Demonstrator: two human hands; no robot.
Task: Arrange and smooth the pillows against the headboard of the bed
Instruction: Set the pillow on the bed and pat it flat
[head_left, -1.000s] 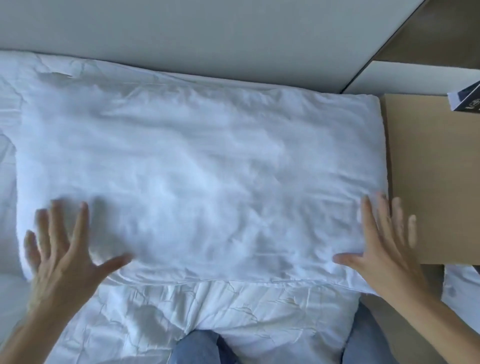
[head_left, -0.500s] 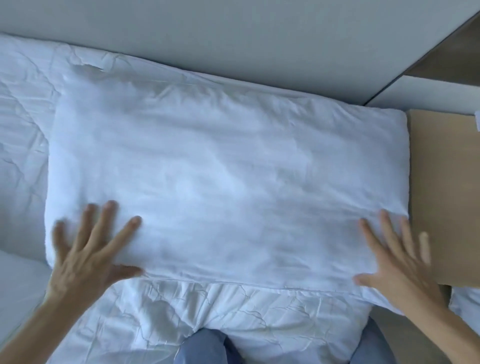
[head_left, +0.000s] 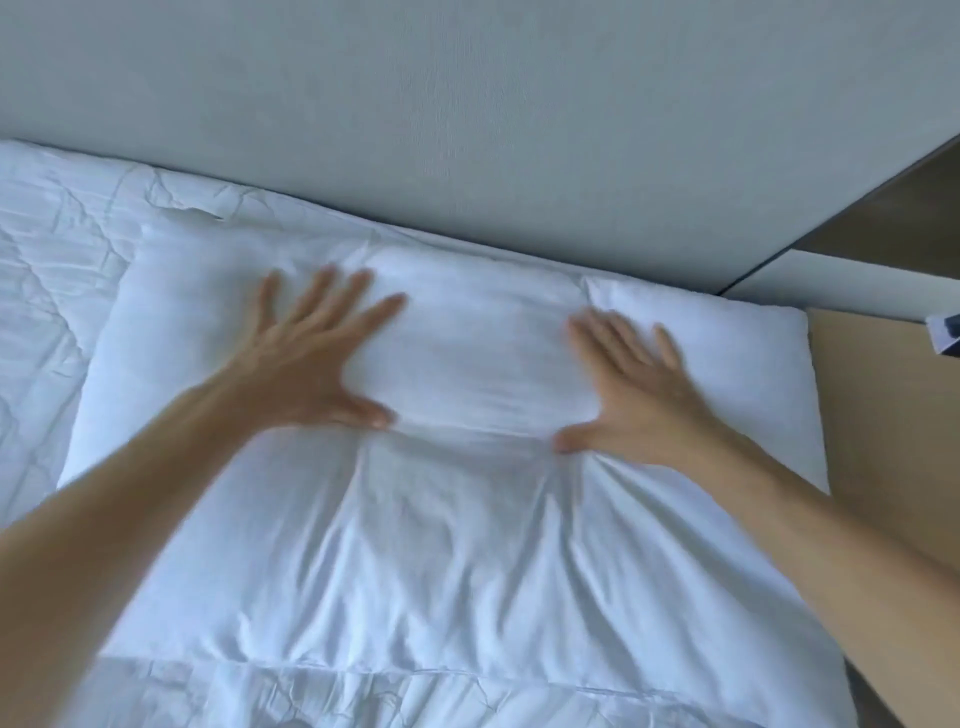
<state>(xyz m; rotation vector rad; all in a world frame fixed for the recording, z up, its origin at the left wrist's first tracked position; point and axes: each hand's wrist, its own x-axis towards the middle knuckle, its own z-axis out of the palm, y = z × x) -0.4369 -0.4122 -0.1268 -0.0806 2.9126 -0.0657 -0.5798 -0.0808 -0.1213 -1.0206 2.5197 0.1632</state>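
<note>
A soft white rectangular pillow in creased cotton lies on the rumpled quilted bedspread, against the smooth grey headboard. The left hand and right hand, fingers spread flat, press into its middle, holding nothing.

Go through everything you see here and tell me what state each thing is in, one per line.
Pillow: flat on the bed, far edge at the headboard, creased between the hands.
Left hand: open, fingers spread, pressing the pillow.
Right hand: open, flat on the pillow.
Quilt: wrinkled.
</note>
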